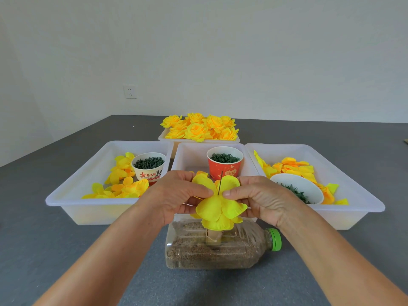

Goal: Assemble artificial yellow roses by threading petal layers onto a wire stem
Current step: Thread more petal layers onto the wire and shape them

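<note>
Over the bottle (220, 246), both hands, left (176, 195) and right (258, 197), pinch yellow petals (218, 206) threaded on the wire (220, 183).

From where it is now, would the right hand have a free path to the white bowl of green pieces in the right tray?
Probably yes. The right hand sits just beside the white bowl, with nothing between them, but it is pinching the petal layer on the wire and would have to let go first.
</note>
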`<action>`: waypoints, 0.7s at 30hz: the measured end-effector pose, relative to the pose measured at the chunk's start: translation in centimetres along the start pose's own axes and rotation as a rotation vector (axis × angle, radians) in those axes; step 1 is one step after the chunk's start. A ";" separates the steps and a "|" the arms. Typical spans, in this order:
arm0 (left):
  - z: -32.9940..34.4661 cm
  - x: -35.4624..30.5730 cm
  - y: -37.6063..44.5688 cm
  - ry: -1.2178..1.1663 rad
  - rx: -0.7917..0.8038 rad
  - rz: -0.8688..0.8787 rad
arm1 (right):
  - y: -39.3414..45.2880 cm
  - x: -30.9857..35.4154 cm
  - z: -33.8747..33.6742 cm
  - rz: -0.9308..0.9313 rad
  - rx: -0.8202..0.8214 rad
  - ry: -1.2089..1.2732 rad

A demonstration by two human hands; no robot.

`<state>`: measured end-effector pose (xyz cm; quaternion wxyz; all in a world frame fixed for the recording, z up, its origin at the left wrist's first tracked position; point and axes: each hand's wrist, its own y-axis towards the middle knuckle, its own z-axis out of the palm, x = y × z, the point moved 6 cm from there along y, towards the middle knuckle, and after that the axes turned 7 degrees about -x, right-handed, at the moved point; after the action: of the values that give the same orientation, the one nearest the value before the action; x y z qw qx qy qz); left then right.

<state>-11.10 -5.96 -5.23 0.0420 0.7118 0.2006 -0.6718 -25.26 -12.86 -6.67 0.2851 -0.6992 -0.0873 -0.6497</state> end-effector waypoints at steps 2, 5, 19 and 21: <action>0.0 0.0 0.0 0.011 0.002 -0.001 | 0.0 0.2 0.0 0.000 -0.008 -0.007; -0.1 0.0 0.0 0.024 0.004 -0.001 | 0.0 0.4 -0.1 0.006 -0.025 -0.022; -0.1 0.4 0.4 0.081 -0.005 -0.015 | 0.4 -0.3 0.0 0.011 -0.016 -0.073; -0.1 0.3 0.5 0.074 -0.002 -0.006 | 0.4 -0.2 0.0 0.009 -0.012 -0.074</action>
<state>-10.88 -6.28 -5.65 0.0335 0.7354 0.2049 -0.6450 -25.07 -13.12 -7.00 0.2805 -0.7249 -0.0906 -0.6226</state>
